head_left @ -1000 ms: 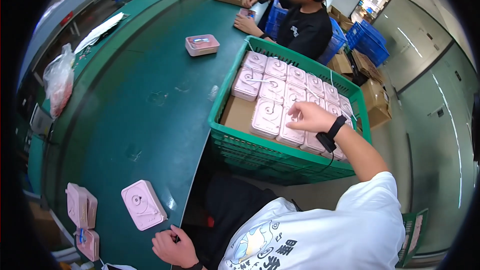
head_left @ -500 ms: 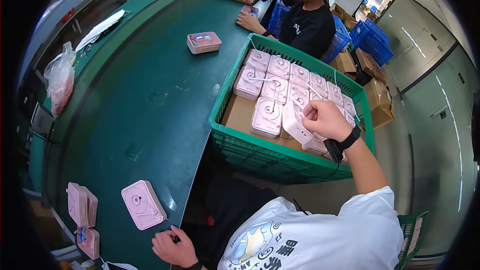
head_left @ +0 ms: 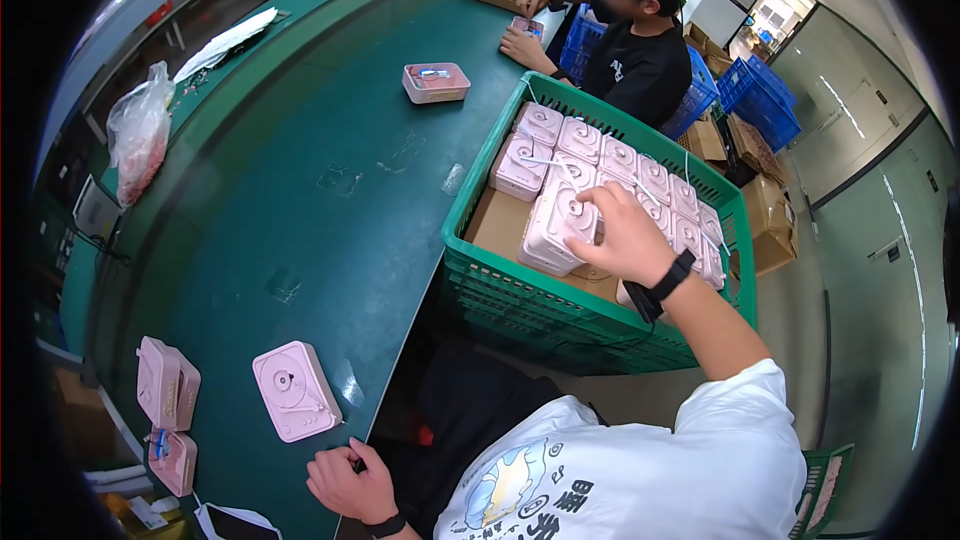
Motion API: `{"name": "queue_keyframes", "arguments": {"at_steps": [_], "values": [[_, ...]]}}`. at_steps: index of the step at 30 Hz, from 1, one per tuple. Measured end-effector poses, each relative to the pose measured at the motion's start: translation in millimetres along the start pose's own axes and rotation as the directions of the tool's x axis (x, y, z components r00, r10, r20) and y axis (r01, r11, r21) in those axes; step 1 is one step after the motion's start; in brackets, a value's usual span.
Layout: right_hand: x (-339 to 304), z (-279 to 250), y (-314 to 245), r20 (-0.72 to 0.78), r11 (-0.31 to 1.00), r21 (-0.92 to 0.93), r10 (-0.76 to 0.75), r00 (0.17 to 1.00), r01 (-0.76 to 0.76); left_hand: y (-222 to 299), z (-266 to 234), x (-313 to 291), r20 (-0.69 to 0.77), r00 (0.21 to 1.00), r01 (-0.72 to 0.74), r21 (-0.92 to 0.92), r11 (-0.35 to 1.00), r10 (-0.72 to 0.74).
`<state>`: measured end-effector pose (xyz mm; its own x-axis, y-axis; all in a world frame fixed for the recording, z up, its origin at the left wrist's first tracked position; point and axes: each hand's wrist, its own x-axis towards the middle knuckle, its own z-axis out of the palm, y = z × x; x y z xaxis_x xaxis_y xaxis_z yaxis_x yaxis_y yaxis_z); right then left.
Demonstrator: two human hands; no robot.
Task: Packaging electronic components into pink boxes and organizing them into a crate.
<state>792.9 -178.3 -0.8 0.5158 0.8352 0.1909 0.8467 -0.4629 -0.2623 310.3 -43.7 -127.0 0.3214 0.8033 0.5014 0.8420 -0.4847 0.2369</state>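
Pink device gripped by right hand over green crate (left hand curled, empty, on green table).

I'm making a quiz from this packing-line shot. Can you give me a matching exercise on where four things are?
Things:
1. right hand
2. left hand
3. clear plastic bag
4. flat pink device

Places:
A. far left of the green table
B. lying on the table near the left hand
C. gripping a pink box in the green crate
D. resting at the table's near edge

Pairs: 1-C, 2-D, 3-A, 4-B
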Motion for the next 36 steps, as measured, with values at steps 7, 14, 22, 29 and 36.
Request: {"name": "queue_keyframes", "arguments": {"at_steps": [7,14,22,29,36], "values": [[25.3,0.3,-15.4,0.311,0.835,-0.278,-0.39,0.867,0.475,4.4,0.0,-1.9,0.004,1.0,0.009,0.019,1.0,-0.009],[31.5,49.9,-5.0,0.553,0.373,-0.525,-0.533,0.64,0.765,2.0,-4.9,-3.8,-0.02,1.0,-0.001,0.042,0.999,0.001],[26.9,62.4,-8.9,0.561,0.243,-0.582,-0.571,0.6,0.776,-1.9,-12.6,-6.4,-0.034,0.999,-0.001,0.027,1.0,0.002],[27.5,10.9,-16.6,0.395,0.483,-0.528,-0.588,0.706,0.698,-8.9,-15.7,-10.4,-0.045,0.999,-0.002,0.019,1.0,0.003],[30.0,-52.9,-73.0,0.099,0.655,-0.399,-0.665,0.741,0.641,-21.3,-33.8,-24.5,-0.04,0.999,-0.011,-0.051,0.999,0.009]]}}
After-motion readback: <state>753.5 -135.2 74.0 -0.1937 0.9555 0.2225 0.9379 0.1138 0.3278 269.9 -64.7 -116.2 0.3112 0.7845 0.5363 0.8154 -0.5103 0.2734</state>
